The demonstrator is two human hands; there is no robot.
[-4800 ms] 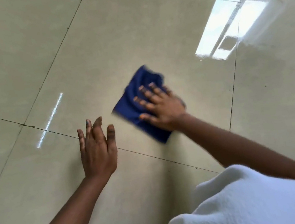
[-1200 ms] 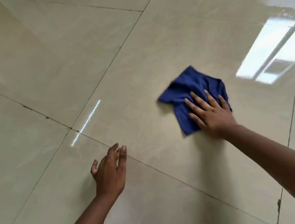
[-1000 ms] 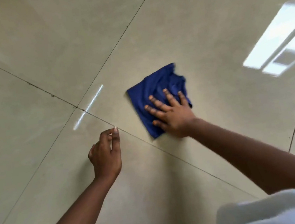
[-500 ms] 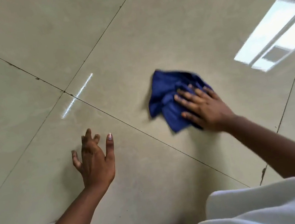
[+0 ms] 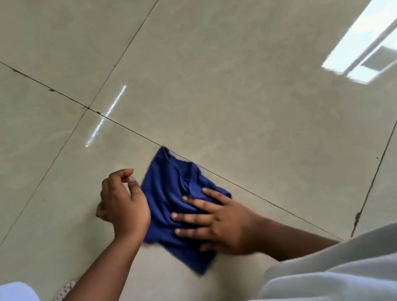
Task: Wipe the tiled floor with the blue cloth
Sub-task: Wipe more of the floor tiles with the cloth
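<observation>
Under right hand (image 5: 224,225) | blue cloth (image 5: 173,194) partly hidden, edges blurred

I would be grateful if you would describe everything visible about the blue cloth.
The blue cloth is a deep navy, soft woven-looking fabric, crumpled into folds and lying flat on the tiled floor, its far corner across a grout line. The right hand presses on it with fingers spread. The left hand, loosely curled, sits at its left edge and overlaps it in view; contact is unclear. Its near corner is blurred.
</observation>
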